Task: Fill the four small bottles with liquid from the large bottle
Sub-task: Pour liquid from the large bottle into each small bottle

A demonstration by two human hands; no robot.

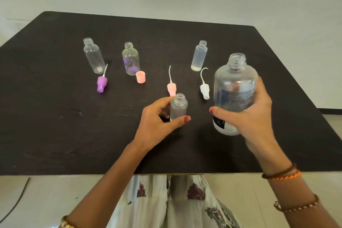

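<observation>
My right hand [253, 118] grips the large clear bottle [234, 87] around its labelled body; it is uncapped, roughly upright, just above the dark table [55, 116]. My left hand [157, 120] holds a small frosted bottle [178, 106], open-necked, standing on the table left of the large one. Three more small open bottles stand further back: a clear one [92, 55] at the left, one with purple print [131, 59], and a frosted one [199, 55] with a little liquid at its bottom.
Loose spray tops lie on the table: a purple one [101, 83], a pink one [171, 88] and a white one [204, 89]. A pink cap [140, 77] stands by the purple-printed bottle. The table's near edge runs just in front of my lap.
</observation>
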